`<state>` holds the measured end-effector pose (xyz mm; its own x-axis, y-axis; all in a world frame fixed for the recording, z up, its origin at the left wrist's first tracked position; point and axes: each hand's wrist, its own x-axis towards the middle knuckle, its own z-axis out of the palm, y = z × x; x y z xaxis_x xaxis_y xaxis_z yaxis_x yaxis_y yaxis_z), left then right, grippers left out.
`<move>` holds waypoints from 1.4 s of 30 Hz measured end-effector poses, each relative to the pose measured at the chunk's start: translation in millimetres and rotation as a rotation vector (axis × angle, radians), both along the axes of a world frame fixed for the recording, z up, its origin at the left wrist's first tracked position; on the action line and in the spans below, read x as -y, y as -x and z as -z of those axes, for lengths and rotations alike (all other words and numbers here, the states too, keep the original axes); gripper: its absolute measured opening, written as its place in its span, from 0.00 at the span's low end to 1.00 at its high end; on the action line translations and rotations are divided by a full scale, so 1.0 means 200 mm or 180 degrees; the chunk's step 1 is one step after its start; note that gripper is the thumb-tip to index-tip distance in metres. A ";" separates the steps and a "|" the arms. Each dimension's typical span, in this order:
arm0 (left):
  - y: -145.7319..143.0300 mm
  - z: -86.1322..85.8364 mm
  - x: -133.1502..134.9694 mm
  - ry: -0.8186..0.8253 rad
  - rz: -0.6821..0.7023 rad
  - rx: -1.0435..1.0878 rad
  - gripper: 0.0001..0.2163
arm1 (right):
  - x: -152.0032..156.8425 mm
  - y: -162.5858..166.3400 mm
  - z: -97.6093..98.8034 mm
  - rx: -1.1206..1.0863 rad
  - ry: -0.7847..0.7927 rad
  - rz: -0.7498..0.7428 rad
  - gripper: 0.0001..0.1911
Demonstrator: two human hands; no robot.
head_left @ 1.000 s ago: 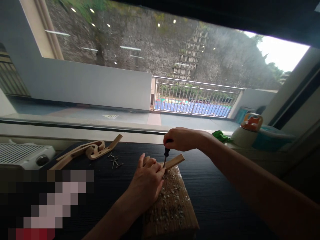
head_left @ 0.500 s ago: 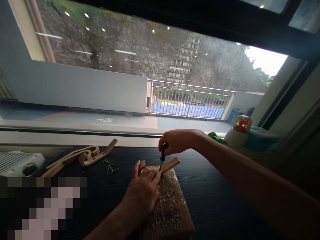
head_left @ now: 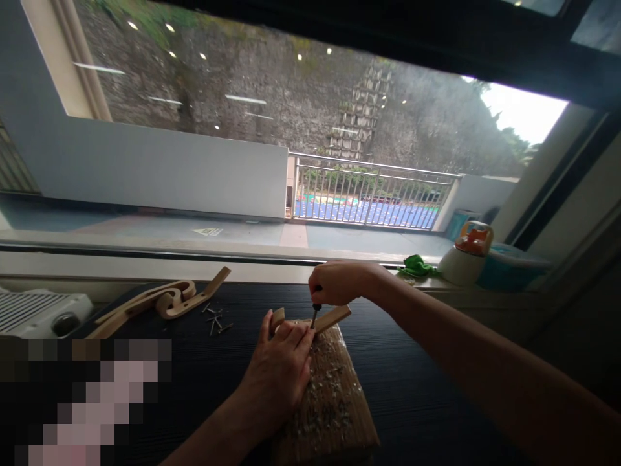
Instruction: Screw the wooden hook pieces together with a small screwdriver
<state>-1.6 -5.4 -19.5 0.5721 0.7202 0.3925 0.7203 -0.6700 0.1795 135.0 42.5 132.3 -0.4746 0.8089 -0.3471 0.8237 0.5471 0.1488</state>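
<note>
While the left hand pins a wooden strip across the far end of a wooden block, the right hand bears on a screwdriver above it (head view). Left fingers: bent over the strip, holding it down on the block; a short wooden end pokes up beyond them, perhaps part of the same piece, unclear. Right fingers: clenched around the handle, with only its lower part showing beneath the fist.

Change over the last half second: right wrist has dropped, and the fist now covers most of a handle that stood exposed. Shaft still meets the strip just beside the left fingertips; left hand has kept its place on the block. Reading: probably a fresh hold or turn of the driver, strip well steadied. Whether a fastener sits under the tip is hidden.

Elsewhere on the dark worktop: loose metal fasteners in a small scatter, well apart from both hands, unchanged; just beside them, curved wooden pieces. Shiny bits on the block, too small to identify. Green cloth near a white jug, far right.
</note>
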 end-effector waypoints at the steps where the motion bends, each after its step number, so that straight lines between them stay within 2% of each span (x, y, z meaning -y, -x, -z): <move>1: 0.00 0.00 0.00 -0.0022 0.0006 0.0000 0.17 | 0.00 0.01 0.00 0.0023 -0.0007 0.0001 0.16; 6: 0.00 -0.01 0.00 -0.0041 -0.0021 -0.0016 0.17 | -0.01 0.01 -0.06 -0.0098 -0.0091 0.0172 0.22; 10: 0.00 -0.02 0.00 -0.0001 -0.0013 -0.0011 0.17 | -0.01 0.01 -0.10 -0.0248 -0.0019 0.0017 0.16; 21: 0.00 -0.01 0.00 -0.0128 0.0055 0.0047 0.18 | -0.04 -0.06 0.01 -0.0378 -0.0333 0.0066 0.15; 27: 0.00 -0.01 0.00 -0.0096 0.0040 0.0056 0.17 | 0.00 -0.04 -0.03 -0.0205 -0.0232 0.0102 0.16; 30: 0.00 -0.01 0.01 -0.0153 0.0035 0.0023 0.17 | 0.01 -0.04 -0.06 -0.0339 -0.0070 0.0139 0.19; 33: 0.00 -0.01 0.01 -0.0231 0.0020 0.0000 0.17 | 0.01 -0.05 -0.07 -0.0441 -0.0024 0.0063 0.17; 38: 0.00 -0.01 0.01 -0.0211 0.0039 0.0024 0.17 | 0.00 -0.06 -0.04 -0.0419 -0.0137 -0.0031 0.15; 42: 0.00 0.00 0.00 -0.0206 0.0085 0.0079 0.17 | -0.01 -0.08 0.00 -0.0474 -0.0251 0.0079 0.15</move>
